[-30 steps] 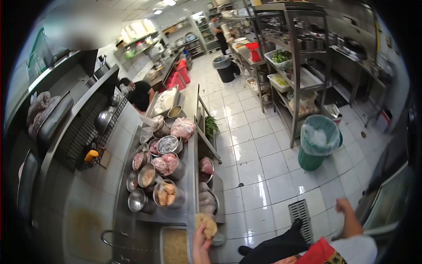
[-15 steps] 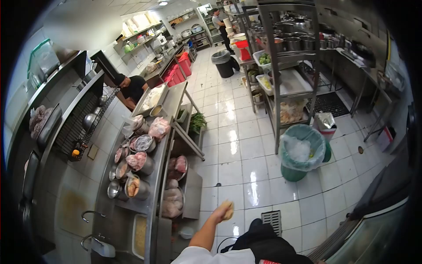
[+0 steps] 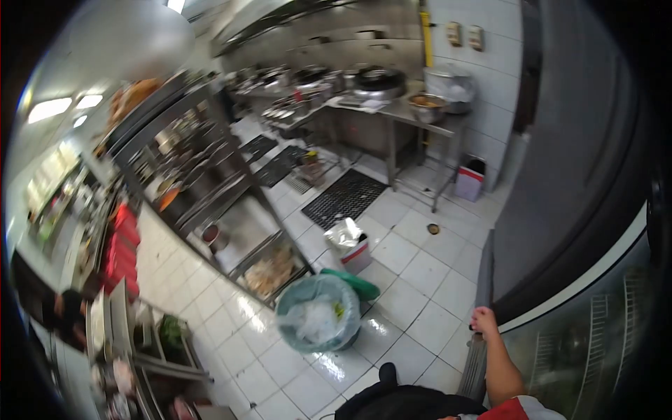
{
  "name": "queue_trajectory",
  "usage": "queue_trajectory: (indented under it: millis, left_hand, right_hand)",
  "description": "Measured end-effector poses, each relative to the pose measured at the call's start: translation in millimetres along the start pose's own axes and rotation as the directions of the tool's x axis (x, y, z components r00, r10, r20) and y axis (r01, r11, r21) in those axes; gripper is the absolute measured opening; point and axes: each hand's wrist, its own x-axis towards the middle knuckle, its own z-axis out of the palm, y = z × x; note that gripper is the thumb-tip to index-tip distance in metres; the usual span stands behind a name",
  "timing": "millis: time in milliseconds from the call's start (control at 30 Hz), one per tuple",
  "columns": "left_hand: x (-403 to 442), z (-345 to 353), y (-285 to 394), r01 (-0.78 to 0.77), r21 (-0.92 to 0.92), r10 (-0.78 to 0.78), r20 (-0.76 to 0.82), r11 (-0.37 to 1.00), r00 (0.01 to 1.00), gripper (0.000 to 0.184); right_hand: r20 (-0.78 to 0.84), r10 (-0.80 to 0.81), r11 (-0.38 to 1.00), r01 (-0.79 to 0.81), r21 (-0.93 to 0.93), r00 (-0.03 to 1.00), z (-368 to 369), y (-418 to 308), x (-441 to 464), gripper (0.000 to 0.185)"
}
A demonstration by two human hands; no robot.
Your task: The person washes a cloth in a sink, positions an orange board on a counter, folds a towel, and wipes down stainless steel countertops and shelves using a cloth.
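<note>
My right hand (image 3: 483, 320) is closed around the grey edge of a fridge door (image 3: 488, 269), low on the right. Behind and below that arm, wire racks (image 3: 595, 343) show through glass. My left hand is out of view. A dark shoe (image 3: 388, 373) and dark clothing show at the bottom of the view.
A lined green bin (image 3: 318, 315) and an open carton (image 3: 348, 245) stand ahead on the tiles. Left of them rises a steel shelf rack (image 3: 262, 189). Beyond are a black floor mat (image 3: 344, 198) and a steel cooking counter (image 3: 392, 108). A person (image 3: 66, 315) is at far left.
The view has swung right, from the sink counter toward the stoves and the fridge door. The left hand, earlier holding something pale, has left view. The right hand has appeared on the door edge.
</note>
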Motion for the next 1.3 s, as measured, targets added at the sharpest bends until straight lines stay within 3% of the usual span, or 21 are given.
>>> queue_trajectory:
  millis: [33,100,167,200,267,400,500,600,667,733,800,833,867,900,1000,1100,1133,1167,1200,1233,1300]
  left_hand:
    - [32.1,26.2,28.0,-0.014,0.08,0.017,-0.035,0.997,0.999,0.019]
    - [91.5,149.5,97.9,-0.151,0.475,0.304,-0.266,0.867,0.915,0.012]
    - [146.9,254.8,156.3,-0.147,0.557,0.308,-0.206,0.817,0.929,0.036]
    - [162.5,329.3,174.9,-0.279,0.641,0.407,-0.056,0.715,0.912,0.04]
    - [190.6,449.8,206.8,-0.346,0.611,0.315,0.162,0.712,0.935,0.037]
    - [277.4,582.5,220.2,-0.317,0.502,0.249,0.199,0.805,0.948,0.044]
    - [307.1,668.4,233.6,-0.333,0.465,0.181,0.34,0.821,0.923,0.042]
    - [345.2,709.7,244.5,-0.388,0.388,0.268,0.328,0.836,0.906,0.041]
    - [382.1,729.9,264.1,-0.433,0.338,0.359,0.259,0.836,0.897,0.04]
    - [434.8,738.1,282.5,-0.567,0.42,0.489,0.287,0.709,0.823,0.039]
    - [475.3,738.0,306.8,-0.613,0.495,0.512,0.339,0.617,0.789,0.04]
    - [467.5,758.1,320.8,-0.56,0.49,0.503,0.257,0.668,0.825,0.038]
    - [484.1,770.9,345.2,-0.56,0.497,0.471,0.306,0.663,0.828,0.037]
    - [498.6,781.5,358.0,-0.549,0.498,0.426,0.346,0.672,0.836,0.037]
    - [533.8,800.0,380.4,-0.496,0.503,0.342,0.369,0.708,0.864,0.034]
    - [567.0,820.4,416.5,-0.488,0.501,0.294,0.418,0.715,0.86,0.032]
    - [571.6,824.6,431.8,-0.463,0.518,0.279,0.395,0.719,0.876,0.033]
    - [576.6,827.1,450.2,-0.442,0.538,0.268,0.373,0.717,0.888,0.034]
    - [585.5,823.7,464.4,-0.424,0.522,0.276,0.34,0.74,0.899,0.034]
    - [600.4,818.0,474.2,-0.416,0.501,0.288,0.313,0.759,0.905,0.034]
    - [614.7,820.4,507.9,-0.409,0.396,0.331,0.252,0.822,0.909,0.034]
  right_hand:
    - [-0.02,0.002,0.999,-0.002,0.036,1.0,2.1,-22.5,-2.3,0.016]
    - [-0.057,0.034,0.997,-0.03,0.072,0.998,6.0,-70.7,-7.8,0.016]
    - [-0.05,-0.004,0.993,0.01,0.118,0.999,18.7,-92.7,4.8,0.019]
    - [-0.002,-0.031,0.989,0.031,0.148,1.0,30.7,-102.6,23.0,0.02]
    - [0.106,-0.07,0.985,0.051,0.167,0.992,54.0,-116.9,49.6,0.023]
    - [0.263,-0.149,0.984,0.117,0.134,0.953,116.2,-195.9,83.6,0.032]
    - [0.384,-0.389,0.918,0.316,0.239,0.838,154.4,-225.4,126.5,0.039]
    - [0.615,-0.12,0.913,-0.157,0.377,0.779,170.1,-276.9,163.2,0.045]
    - [0.584,-0.116,0.95,-0.082,0.301,0.803,186.4,-291.7,199.9,0.046]
    - [0.554,-0.094,0.976,-0.033,0.214,0.827,213.3,-284.3,255.9,0.043]
    - [0.533,-0.14,0.974,0.019,0.226,0.834,229.5,-285.4,286.9,0.045]
    - [0.529,-0.124,0.974,0.001,0.228,0.84,225.9,-302.5,286.6,0.046]
    - [0.518,-0.124,0.973,0.001,0.23,0.847,227.6,-330.2,299.5,0.047]
    - [0.571,-0.177,0.979,0.087,0.182,0.802,222.4,-331.9,325.9,0.055]
    - [0.467,-0.069,0.985,0.135,-0.11,0.882,184.2,-360.9,372.4,0.062]
    - [0.383,0.12,0.977,-0.04,-0.21,0.916,109.1,-380.0,412.7,0.071]
    - [0.224,0.186,0.959,-0.128,-0.251,0.957,86.6,-366.1,422.7,0.069]
    - [0.144,-0.051,0.532,0.149,-0.833,0.988,46.1,-307.2,460.9,0.071]
    - [0.104,-0.052,0.305,0.115,-0.945,0.993,23.4,-284.4,448.7,0.072]
    - [0.066,-0.015,0.287,0.068,-0.956,0.998,13.8,-266.4,452.0,0.07]
    - [-0.024,0.162,0.525,-0.107,-0.844,0.986,17.6,-241.4,470.4,0.066]
